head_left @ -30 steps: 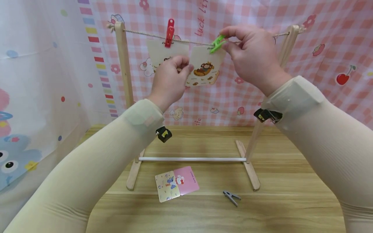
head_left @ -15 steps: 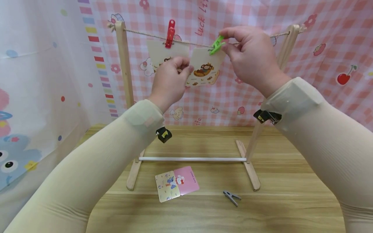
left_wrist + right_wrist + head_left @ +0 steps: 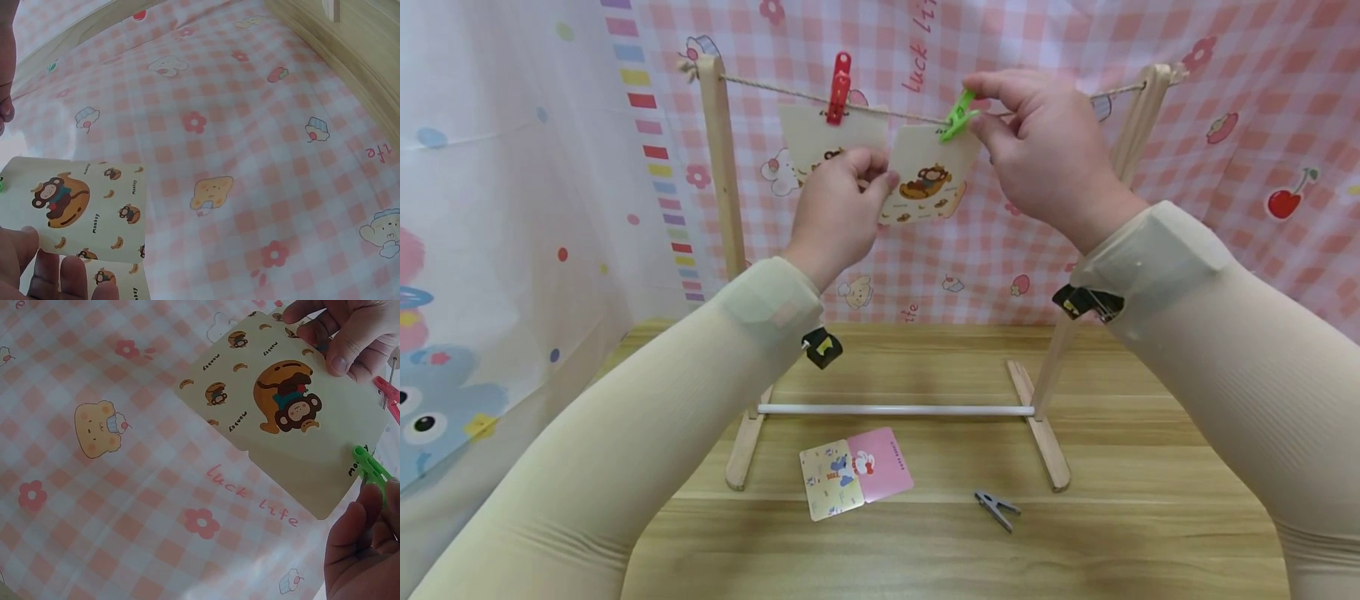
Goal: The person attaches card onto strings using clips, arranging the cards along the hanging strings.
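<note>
My left hand (image 3: 841, 208) pinches the left edge of a cream card (image 3: 925, 179) with a monkey-and-banana print, also close up in the right wrist view. At the card's top, my right hand (image 3: 1052, 150) pinches the handles of a green clothespin (image 3: 958, 117) between thumb and forefinger. The clothespin's nose lies over the card's top edge, at the rope (image 3: 910, 112). To the left, a red clothespin (image 3: 839, 90) holds another cream card (image 3: 831, 133) on the rope; my left hand covers part of that card.
The rope runs between two wooden posts (image 3: 721, 158), joined low down by a white rod (image 3: 895, 410). On the wooden table (image 3: 1112, 517) lie a pink and yellow card (image 3: 883, 467) and a grey clothespin (image 3: 996, 508). A checked pink cloth (image 3: 970, 250) hangs behind.
The green clothespin has turned slightly more upright and dropped a little, along with the card's top edge and the rope. Both hands keep their grip and have hardly moved.
</note>
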